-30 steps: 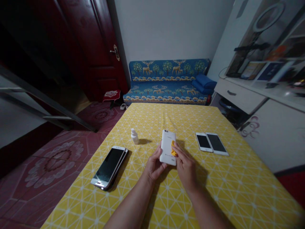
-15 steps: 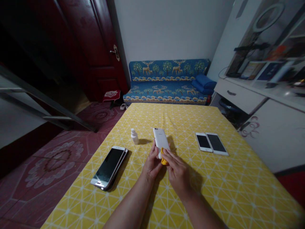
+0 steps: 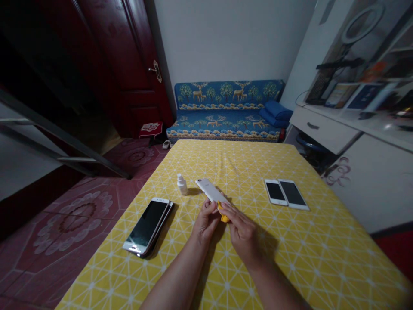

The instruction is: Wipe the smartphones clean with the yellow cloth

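Observation:
A white smartphone (image 3: 211,190) is held back side up above the table, its camera end pointing away to the left. My left hand (image 3: 205,221) is closed on its near end, thumb on top. In my right hand (image 3: 240,228) a yellow cloth (image 3: 223,215) is pinched and pressed against the phone's near end, which it partly hides. Left of the phone stands a small white bottle (image 3: 182,185), upright. A stack of smartphones (image 3: 148,226) with the top screen facing up lies near my left forearm.
Two white smartphones (image 3: 284,193) lie side by side on the right of the yellow tablecloth (image 3: 309,258). Beyond the table's far edge is a blue patterned sofa (image 3: 219,116). A white cabinet (image 3: 380,181) stands to the right, a red stool (image 3: 151,129) at the back left.
The white phone has turned to the left, its far end swinging toward the bottle. Both hands keep their hold, with the cloth still at the phone's near end.

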A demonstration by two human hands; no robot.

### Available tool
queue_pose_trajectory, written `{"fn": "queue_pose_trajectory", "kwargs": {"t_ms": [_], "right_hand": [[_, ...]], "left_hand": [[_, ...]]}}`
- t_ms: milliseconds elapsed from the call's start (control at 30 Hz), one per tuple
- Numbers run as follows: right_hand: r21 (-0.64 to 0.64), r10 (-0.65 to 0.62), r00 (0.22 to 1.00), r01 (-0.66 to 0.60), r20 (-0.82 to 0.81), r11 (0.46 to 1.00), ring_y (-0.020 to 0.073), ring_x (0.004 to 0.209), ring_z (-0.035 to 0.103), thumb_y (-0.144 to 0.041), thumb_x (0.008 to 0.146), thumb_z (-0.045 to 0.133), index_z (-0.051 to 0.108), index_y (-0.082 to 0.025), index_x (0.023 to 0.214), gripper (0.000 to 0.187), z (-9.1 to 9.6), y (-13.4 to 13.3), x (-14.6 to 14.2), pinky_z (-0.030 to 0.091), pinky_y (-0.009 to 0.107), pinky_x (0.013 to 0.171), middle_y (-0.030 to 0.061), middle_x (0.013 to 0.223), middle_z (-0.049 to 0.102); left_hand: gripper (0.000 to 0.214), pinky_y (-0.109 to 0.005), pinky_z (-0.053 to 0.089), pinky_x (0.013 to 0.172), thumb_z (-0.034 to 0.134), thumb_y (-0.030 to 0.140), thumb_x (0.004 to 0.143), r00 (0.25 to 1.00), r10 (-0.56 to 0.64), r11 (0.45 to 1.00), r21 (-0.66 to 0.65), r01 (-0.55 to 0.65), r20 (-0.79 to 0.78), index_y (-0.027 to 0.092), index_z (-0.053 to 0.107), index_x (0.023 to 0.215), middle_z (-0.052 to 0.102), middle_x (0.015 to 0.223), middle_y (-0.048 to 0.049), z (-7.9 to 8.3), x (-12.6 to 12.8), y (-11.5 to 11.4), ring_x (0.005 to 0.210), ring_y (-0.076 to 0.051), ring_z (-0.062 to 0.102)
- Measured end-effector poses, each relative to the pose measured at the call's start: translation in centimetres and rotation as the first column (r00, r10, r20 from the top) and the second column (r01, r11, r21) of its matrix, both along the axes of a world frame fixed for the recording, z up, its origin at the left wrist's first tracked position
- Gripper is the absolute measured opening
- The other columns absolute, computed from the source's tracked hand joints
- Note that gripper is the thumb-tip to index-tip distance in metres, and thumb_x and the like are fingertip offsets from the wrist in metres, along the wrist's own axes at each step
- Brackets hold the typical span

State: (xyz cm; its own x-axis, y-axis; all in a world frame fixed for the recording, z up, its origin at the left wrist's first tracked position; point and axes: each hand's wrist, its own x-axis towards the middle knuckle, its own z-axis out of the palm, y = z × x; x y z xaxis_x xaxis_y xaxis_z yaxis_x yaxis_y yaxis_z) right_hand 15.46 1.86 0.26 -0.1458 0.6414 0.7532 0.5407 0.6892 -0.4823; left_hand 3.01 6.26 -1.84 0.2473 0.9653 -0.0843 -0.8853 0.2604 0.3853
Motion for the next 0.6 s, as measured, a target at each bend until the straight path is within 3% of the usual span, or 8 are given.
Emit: {"fn": "queue_pose_trajectory", "kwargs": {"t_ms": [167,333,467,600], "right_hand": [[-0.061,-0.105,0.993,0.101,-0.060,0.993,0.0196,0.113,0.065,0.000,0.086,0.042,0.065,-0.022,0.122,0.048,-0.8,0.5,0.8,0.058,0.035,0.094,0.0077,0.121,0.069],[-0.119,-0.206,0.970,0.191,-0.127,0.974,0.0187,0.104,0.070,-0.004,0.087,0.046,0.067,-0.026,0.118,0.044,-1.6,1.1,1.1,0.061,0.032,0.087,0.0052,0.115,0.072],[-0.076,-0.231,0.958,0.221,-0.173,0.972,0.0190,0.110,0.067,-0.005,0.088,0.048,0.067,-0.026,0.120,0.042,-1.4,0.9,0.8,0.060,0.033,0.090,0.0075,0.119,0.070],[0.002,-0.169,0.973,0.172,-0.154,0.985,0.0204,0.118,0.062,-0.002,0.089,0.047,0.064,-0.026,0.126,0.047,-0.6,0.2,0.3,0.057,0.037,0.094,0.0093,0.128,0.065]], "left_hand": [[0.059,-0.033,0.042,0.103,0.074,0.008,0.070,1.000,-0.001,1.000,0.005,0.001,0.000,0.019,0.059,0.126,0.071,0.109,-0.0070,0.2,-0.2,0.1,0.105,-0.019,0.065],[0.061,-0.032,0.042,0.104,0.070,0.006,0.075,0.999,-0.006,1.000,-0.027,0.007,0.036,0.021,0.055,0.132,0.071,0.109,-0.0073,0.5,-0.1,0.0,0.107,-0.019,0.065],[0.060,-0.032,0.041,0.106,0.065,0.003,0.077,0.998,0.007,0.998,-0.062,-0.003,0.059,0.020,0.054,0.133,0.069,0.118,-0.0090,0.8,0.1,0.1,0.114,-0.021,0.063],[0.060,-0.030,0.040,0.107,0.064,0.003,0.078,0.999,0.006,0.997,-0.073,-0.003,0.044,0.019,0.053,0.135,0.065,0.126,-0.0097,0.6,0.3,0.1,0.119,-0.021,0.060]]}}
